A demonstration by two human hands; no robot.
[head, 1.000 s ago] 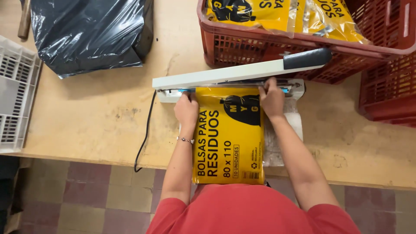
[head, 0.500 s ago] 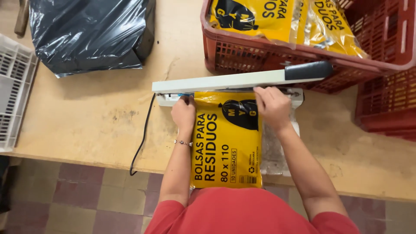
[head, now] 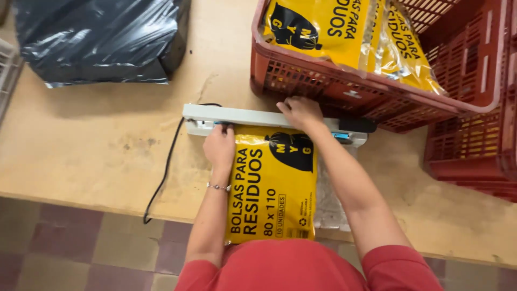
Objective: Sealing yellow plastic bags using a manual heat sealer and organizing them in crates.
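A yellow flat packet of bags lies on the wooden table, its top edge under the arm of a white heat sealer. My left hand rests on the packet's upper left corner, fingers against the sealer. My right hand presses flat on top of the sealer's arm, which is down on the packet. The sealer's black handle end shows to the right of that hand.
A red plastic crate holding more yellow packets stands just behind the sealer; another red crate is at the right. A dark plastic-wrapped bundle sits at the back left. The sealer's black cord hangs over the table's front edge.
The sealer's arm has come down from raised to closed on the packet. My right hand moved from the packet's top corner onto the arm. The view shifted.
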